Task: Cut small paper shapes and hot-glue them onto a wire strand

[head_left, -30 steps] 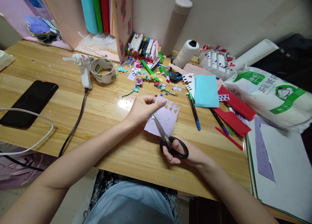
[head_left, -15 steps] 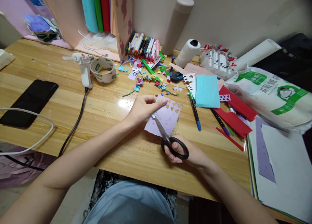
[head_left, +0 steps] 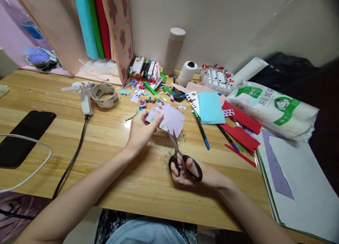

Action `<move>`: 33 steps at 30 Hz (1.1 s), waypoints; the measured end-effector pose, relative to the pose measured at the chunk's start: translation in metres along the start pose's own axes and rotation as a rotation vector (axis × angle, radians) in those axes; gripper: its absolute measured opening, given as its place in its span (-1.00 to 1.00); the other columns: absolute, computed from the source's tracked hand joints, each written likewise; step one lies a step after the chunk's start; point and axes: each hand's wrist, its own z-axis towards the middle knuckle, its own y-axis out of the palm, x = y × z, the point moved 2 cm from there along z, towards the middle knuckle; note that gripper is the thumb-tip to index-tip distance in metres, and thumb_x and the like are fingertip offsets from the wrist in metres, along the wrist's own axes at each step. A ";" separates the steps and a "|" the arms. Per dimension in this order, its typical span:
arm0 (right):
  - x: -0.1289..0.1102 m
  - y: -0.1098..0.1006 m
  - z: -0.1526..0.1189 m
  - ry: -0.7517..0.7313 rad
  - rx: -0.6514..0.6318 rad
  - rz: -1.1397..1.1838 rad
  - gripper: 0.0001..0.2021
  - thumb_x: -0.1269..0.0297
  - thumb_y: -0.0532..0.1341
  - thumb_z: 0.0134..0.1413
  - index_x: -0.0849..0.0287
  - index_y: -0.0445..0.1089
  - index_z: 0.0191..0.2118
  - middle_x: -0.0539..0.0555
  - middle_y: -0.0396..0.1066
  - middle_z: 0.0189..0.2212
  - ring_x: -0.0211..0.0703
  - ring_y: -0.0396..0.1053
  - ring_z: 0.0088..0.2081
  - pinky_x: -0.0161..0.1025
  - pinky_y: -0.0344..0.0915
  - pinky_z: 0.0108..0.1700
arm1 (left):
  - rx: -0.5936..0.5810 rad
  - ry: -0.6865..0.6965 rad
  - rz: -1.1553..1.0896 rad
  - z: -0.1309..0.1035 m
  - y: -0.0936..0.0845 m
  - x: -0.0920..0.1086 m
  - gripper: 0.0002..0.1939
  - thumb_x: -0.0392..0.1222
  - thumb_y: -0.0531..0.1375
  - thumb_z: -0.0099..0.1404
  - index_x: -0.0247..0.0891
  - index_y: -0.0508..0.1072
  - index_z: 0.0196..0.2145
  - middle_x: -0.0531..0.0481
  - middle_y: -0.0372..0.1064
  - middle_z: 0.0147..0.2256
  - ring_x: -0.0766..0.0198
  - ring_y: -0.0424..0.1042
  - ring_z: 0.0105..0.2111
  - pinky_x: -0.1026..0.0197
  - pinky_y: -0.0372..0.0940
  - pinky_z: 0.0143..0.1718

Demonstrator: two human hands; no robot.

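My left hand (head_left: pixel 144 129) pinches a sheet of light purple paper (head_left: pixel 172 117) by its left side, thumb on top. Small cut-out holes run along the sheet's left edge. In my right hand (head_left: pixel 184 171) is a pair of scissors (head_left: pixel 177 150) with black handles, thumb and fingers through the loops. The blades stand apart, their tips at the paper's lower edge. Whether they touch the paper I cannot tell. Beyond the sheet lie many coloured paper scraps and small paper flowers (head_left: pixel 152 99).
A white glue gun (head_left: pixel 85 99) and a tape roll (head_left: pixel 104 96) stand left, near a black phone (head_left: pixel 25 139). Markers (head_left: pixel 144 69) and a grey bottle (head_left: pixel 173 51) are at the back. Right are blue paper (head_left: pixel 211 108), red paper (head_left: pixel 241 136) and a wrapped pack (head_left: pixel 275 104).
The purple paper has been turned in my left hand, so its holed edge now faces left. The scissors have opened wider and point at the lower edge. The camera view has shifted.
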 end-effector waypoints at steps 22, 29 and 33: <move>-0.005 0.000 0.001 -0.026 0.009 -0.050 -0.33 -0.42 -0.03 -0.14 0.24 0.15 -0.43 -0.09 0.09 -0.63 -0.44 -0.08 -0.63 -0.44 -0.15 -0.63 | -0.037 0.115 0.086 -0.016 0.008 0.006 -0.72 -0.06 0.25 0.11 -0.25 0.24 -0.53 0.14 0.23 -0.58 0.44 0.23 -0.62 0.38 0.15 -0.62; -0.006 0.001 0.002 -0.018 0.028 -0.059 -0.34 -0.42 -0.03 -0.15 0.23 0.13 -0.43 -0.09 0.09 -0.63 -0.44 -0.09 -0.63 -0.42 -0.16 -0.61 | -0.020 0.106 0.066 -0.016 0.009 0.004 -0.73 -0.07 0.25 0.12 -0.25 0.24 -0.53 0.15 0.23 -0.59 0.43 0.23 -0.61 0.37 0.17 -0.61; -0.003 0.000 0.003 -0.048 0.045 -0.062 -0.37 -0.38 -0.02 -0.09 0.23 0.13 -0.44 -0.09 0.09 -0.64 -0.42 -0.07 -0.63 -0.39 -0.16 -0.59 | -0.002 0.094 0.052 -0.017 0.009 0.004 -0.73 -0.07 0.25 0.12 -0.24 0.24 -0.52 0.14 0.24 -0.58 0.43 0.25 -0.61 0.37 0.19 -0.59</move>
